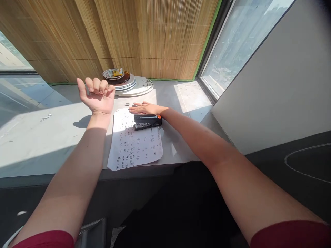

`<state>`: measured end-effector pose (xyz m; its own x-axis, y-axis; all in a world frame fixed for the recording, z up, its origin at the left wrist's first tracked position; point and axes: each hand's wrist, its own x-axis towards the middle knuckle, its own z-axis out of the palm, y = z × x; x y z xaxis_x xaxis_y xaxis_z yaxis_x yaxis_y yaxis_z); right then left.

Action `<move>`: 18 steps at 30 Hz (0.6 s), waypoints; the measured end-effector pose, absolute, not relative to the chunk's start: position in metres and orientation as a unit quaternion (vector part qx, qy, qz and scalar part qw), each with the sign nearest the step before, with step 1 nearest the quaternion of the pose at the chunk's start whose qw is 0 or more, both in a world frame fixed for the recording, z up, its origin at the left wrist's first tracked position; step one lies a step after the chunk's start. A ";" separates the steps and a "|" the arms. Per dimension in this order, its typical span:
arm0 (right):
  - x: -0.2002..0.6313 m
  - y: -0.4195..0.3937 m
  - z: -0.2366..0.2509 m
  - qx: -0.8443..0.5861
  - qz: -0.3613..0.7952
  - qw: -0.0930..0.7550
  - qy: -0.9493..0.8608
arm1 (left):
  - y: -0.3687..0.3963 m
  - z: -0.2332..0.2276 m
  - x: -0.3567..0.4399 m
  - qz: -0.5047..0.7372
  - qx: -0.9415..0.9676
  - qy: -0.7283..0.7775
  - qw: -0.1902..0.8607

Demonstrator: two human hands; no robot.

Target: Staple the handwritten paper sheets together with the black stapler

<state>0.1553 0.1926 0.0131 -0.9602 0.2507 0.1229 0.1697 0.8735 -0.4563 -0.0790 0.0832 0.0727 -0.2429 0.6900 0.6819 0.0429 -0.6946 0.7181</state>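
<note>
My left hand [98, 95] is raised above the ledge with its palm toward me. Its fingers curl loosely, the thumb sticks out to the left, and the palm holds nothing. Stretched flat, my right hand [146, 108] rests at the top edge of a handwritten sheet of paper [129, 144]. Just in front of that hand, a black stapler [147, 122] with an orange end lies on its side across the paper. Two small dark pieces [127, 104], perhaps staple strips, lie beyond the sheet near my right fingertips.
Behind my hands stands a stack of plates [144, 86], with a small yellow packet [117, 73] on top. Small bits [46, 117] lie on the pale ledge [31, 137] at left. A bamboo blind [124, 34] hangs behind; a white wall [279, 79] borders the right.
</note>
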 end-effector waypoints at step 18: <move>0.314 0.179 0.025 -0.299 0.269 0.358 -0.843 | 0.097 0.033 0.013 0.199 0.814 0.515 0.179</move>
